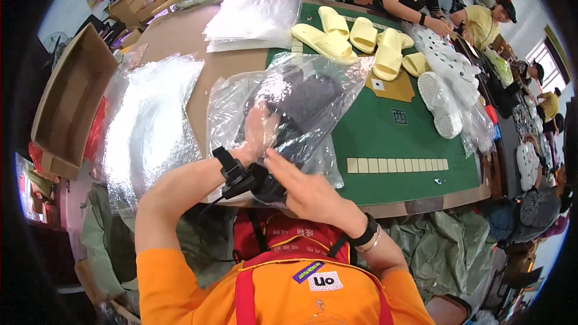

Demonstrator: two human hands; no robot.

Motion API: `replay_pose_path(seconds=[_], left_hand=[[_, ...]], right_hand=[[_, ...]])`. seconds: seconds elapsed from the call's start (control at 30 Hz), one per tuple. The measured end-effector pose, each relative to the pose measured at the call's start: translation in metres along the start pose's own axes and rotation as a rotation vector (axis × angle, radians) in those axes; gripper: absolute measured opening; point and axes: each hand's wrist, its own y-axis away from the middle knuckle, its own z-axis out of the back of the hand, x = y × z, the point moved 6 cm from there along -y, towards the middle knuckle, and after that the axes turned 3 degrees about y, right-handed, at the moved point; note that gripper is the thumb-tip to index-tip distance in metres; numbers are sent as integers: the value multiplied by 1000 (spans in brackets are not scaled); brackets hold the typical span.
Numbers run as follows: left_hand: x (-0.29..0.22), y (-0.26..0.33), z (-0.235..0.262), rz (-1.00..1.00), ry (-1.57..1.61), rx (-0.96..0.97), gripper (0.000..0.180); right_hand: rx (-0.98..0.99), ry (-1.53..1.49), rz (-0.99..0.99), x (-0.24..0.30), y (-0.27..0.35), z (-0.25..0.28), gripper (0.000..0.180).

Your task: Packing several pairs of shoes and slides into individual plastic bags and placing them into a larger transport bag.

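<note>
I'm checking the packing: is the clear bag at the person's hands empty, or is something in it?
Not empty: a dark item shows through the film of the clear bag.

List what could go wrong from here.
1. Snag: the black wrist device on the left arm sits close to the clear bag that the left hand is working at; it might catch or tear the film.
2. Slide: the shiny plastic stack seems to reach the table's edge, so an elbow bump could spill it.
3. Nudge: the bag's far corner lies near the yellow slippers; swinging it might shift them.
</note>
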Motion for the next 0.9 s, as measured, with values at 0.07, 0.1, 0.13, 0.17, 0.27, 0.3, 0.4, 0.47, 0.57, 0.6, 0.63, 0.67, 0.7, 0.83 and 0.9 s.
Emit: replay_pose_path(seconds=[0.07,0.1,0.13,0.17,0.27,0.3,0.4,0.47,0.57,0.6,0.63,0.67,0.7,0.83,0.9], left_hand=[[-21,-1,12,-284,-147,-237,25],[-25,-6,12,-282,-147,-243,25],[-31,-11,8,-283,-166,-217,25],[-36,-13,5,-278,-187,-195,26],[-44,-21,-3,-262,-251,-116,28],[-39,-24,-5,-293,-230,-64,29],[-4,-28,-5,-228,-252,145,37],[20,-11,-4,-424,-393,164,44],[-11,38,20,-517,-646,334,44],[-11,55,33,-657,-651,284,40],[0,68,44,-640,-661,278,40],[13,80,52,-597,-548,369,37],[22,94,59,-547,-437,449,33],[-55,160,83,-1019,-338,211,47],[-66,171,83,-1076,-367,-49,79]], right_hand=[[127,-67,31,7,4,-17,72],[108,-74,100,11,5,-30,70],[138,-88,144,17,10,-39,68],[115,-133,126,21,9,-40,68],[-6,-168,114,11,8,-38,66],[-108,-159,116,8,9,-34,65],[-169,-210,-13,-10,19,-21,55],[-104,-276,-52,-20,32,-25,50],[-69,-367,-169,-44,56,-33,41],[-68,-410,-205,-48,59,-35,37],[-166,-424,-208,-47,58,-30,28],[-154,-437,-197,-46,55,-30,28],[-236,-619,-246,-50,51,-28,24],[-442,-871,-276,-38,15,-2,17],[-469,-877,-184,-21,-4,8,18]])
